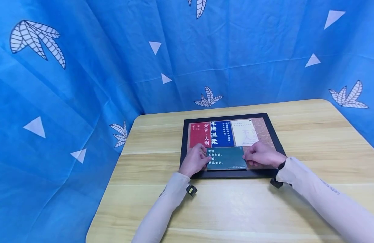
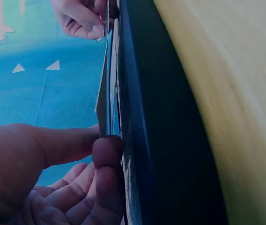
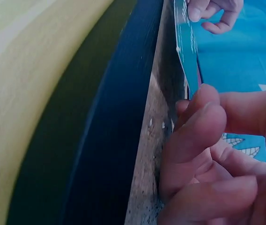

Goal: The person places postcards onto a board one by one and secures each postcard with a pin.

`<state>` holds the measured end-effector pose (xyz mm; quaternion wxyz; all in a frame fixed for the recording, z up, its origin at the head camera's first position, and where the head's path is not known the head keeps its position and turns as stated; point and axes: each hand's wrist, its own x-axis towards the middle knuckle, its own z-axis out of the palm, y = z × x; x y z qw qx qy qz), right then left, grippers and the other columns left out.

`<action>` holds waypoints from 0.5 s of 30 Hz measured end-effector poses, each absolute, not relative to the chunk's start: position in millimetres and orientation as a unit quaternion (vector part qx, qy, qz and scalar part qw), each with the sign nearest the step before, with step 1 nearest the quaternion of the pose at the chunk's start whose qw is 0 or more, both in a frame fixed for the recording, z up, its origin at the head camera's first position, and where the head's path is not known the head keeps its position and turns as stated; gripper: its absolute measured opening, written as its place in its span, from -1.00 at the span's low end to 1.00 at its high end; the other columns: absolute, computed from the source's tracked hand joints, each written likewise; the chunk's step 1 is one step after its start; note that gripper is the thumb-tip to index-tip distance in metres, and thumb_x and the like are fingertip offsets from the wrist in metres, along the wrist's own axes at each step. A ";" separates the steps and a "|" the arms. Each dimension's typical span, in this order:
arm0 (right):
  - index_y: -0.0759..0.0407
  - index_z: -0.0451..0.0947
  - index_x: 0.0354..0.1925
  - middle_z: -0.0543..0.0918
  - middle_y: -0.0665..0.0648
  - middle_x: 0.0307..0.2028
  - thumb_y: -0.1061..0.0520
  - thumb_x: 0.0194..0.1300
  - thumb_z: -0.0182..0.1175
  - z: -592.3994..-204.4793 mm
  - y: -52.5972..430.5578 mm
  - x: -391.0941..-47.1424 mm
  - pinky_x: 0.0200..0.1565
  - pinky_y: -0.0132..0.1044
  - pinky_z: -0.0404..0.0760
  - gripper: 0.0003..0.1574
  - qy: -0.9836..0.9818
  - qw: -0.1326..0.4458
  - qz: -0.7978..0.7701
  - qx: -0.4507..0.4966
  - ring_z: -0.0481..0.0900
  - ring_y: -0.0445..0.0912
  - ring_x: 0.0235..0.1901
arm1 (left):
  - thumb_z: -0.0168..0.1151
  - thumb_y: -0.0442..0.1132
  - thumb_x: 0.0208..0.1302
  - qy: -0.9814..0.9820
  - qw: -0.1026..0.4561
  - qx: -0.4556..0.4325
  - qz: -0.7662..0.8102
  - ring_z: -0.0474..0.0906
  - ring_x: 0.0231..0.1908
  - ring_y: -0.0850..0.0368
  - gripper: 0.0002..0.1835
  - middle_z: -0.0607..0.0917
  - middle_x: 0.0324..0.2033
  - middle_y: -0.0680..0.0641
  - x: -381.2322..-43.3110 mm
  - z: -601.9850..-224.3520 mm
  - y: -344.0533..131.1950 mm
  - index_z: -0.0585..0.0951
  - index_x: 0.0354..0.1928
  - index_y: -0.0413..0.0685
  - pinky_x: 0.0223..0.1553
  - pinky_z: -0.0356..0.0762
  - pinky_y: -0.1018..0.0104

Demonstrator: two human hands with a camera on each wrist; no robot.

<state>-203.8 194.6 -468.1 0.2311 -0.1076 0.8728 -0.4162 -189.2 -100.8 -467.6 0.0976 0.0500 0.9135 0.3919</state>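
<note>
A green card (image 1: 226, 158) with white lettering lies between both hands, over the lower part of a black-framed cork board (image 1: 267, 135). My left hand (image 1: 195, 160) pinches its left edge between thumb and index finger; the left wrist view shows the card (image 2: 103, 89) edge-on, a little off the board. At the other end my right hand (image 1: 261, 154) pinches the right edge, its knuckles close to the cork (image 3: 144, 136). Above the green card sit a red card (image 1: 200, 134), a blue card (image 1: 221, 134) and a cream card (image 1: 244, 132), side by side.
The board lies on a light wooden table (image 1: 229, 209), whose surface extends to either side and in front. Blue curtains (image 1: 235, 50) with white leaves and triangles hang behind and to the left. Each wrist wears a small black camera (image 1: 191, 190).
</note>
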 end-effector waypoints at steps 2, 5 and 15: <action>0.17 0.60 -0.58 0.53 -0.06 -0.68 0.11 0.42 0.21 -467.2 194.0 -204.1 -0.55 -0.42 0.38 -0.61 0.873 0.235 -0.414 -0.110 0.44 -0.20 -0.65 | 0.42 -0.20 0.35 0.914 0.106 0.049 0.388 0.67 -0.62 0.18 -0.72 0.68 -0.51 -0.02 -189.8 -467.1 -99.6 0.50 -0.07 -0.06 -0.46 0.60 0.41; 0.16 0.58 -0.61 0.51 -0.06 -0.71 0.10 0.40 0.21 -465.0 193.0 -204.4 -0.57 -0.40 0.36 -0.59 0.874 0.243 -0.408 -0.107 0.42 -0.19 -0.67 | 0.41 -0.20 0.36 0.915 0.117 0.045 0.383 0.67 -0.63 0.16 -0.75 0.66 -0.53 -0.03 -190.4 -466.0 -97.9 0.49 -0.13 -0.05 -0.56 0.53 0.42; 0.13 0.48 -0.67 0.55 -0.04 -0.65 0.14 0.43 0.14 -464.4 192.9 -209.9 -0.60 -0.40 0.22 -0.52 0.872 0.260 -0.401 -0.103 0.37 -0.18 -0.69 | 0.41 -0.18 0.36 0.933 0.114 0.054 0.338 0.59 -0.52 0.17 -0.79 0.63 -0.48 0.00 -195.8 -463.4 -94.2 0.52 -0.24 -0.01 -0.50 0.49 0.43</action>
